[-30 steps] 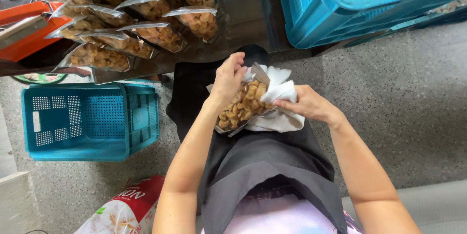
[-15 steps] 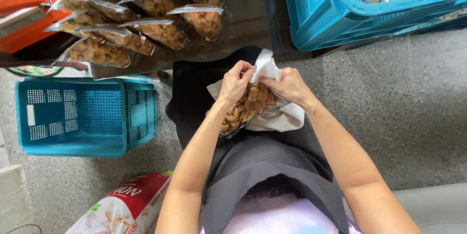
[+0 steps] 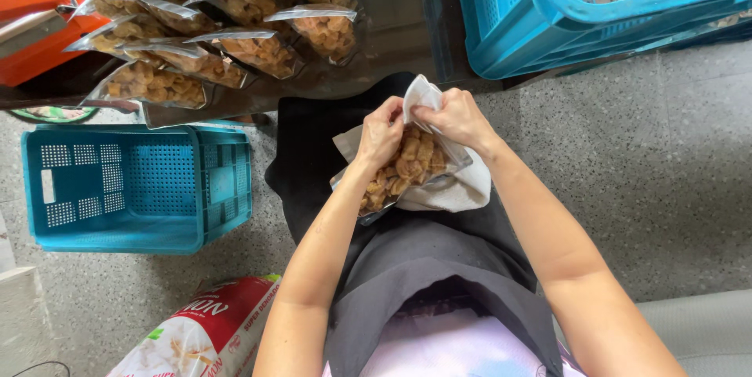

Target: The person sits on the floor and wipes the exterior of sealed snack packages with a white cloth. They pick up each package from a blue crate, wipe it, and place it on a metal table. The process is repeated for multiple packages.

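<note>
Head view
Hidden: the pouch point(image 3: 407, 169) mouth was covered by both hands; the upper crate point(image 3: 548, 25) was cut off at the frame's top, its shiny contents hard to make out.
Left hand point(image 3: 381, 133): closed, fingers pinched on the pouch top.
Right hand point(image 3: 454, 117): closed on the same top edge together with a white cloth point(image 3: 458, 189).
Pouch: held over the lap, filled with brown snacks.
Surface: filled bags point(image 3: 227, 21) were laid in rows on a dark table point(image 3: 399, 25).
Room: speckled floor point(image 3: 666, 158); a blue basket point(image 3: 137, 189) and a red sack point(image 3: 207, 334) were seen on it.
Change: the hands were brought closer together at the top than half a second before.
</note>
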